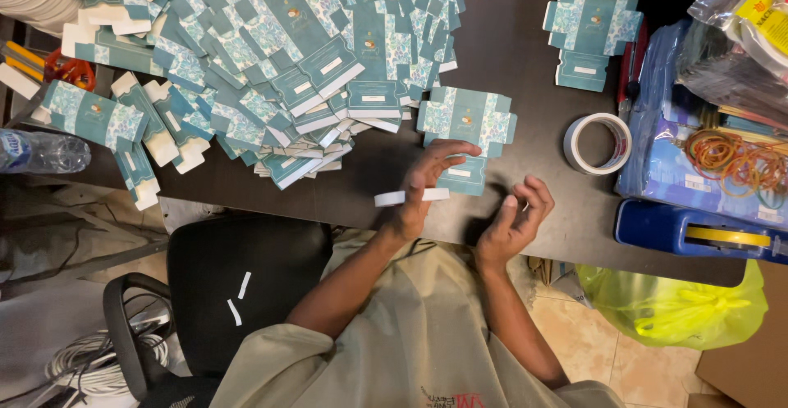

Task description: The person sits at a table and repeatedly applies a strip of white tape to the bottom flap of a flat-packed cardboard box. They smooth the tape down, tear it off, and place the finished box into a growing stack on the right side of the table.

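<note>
L hand (423, 188) pinches a white strip (411, 198) w/ fingers together, just over table edge (361, 203). R hand (517, 215) beside it, fingers curled apart, holding nothing. Flat teal box blank (466, 133) lies just beyond; tape roll (597, 143) to its R, big blank pile (271, 63) further back.

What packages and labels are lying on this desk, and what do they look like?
Heap of flat cartons: upper left of desk, teal with pale floral panels, small white labels.
Single flat carton: by the left hand, same teal pattern.
Another flat carton: upper right, apart from the heap.
White strip: in the left hand, narrow, plain.
Tape roll: right of the hands, white ring.
</note>
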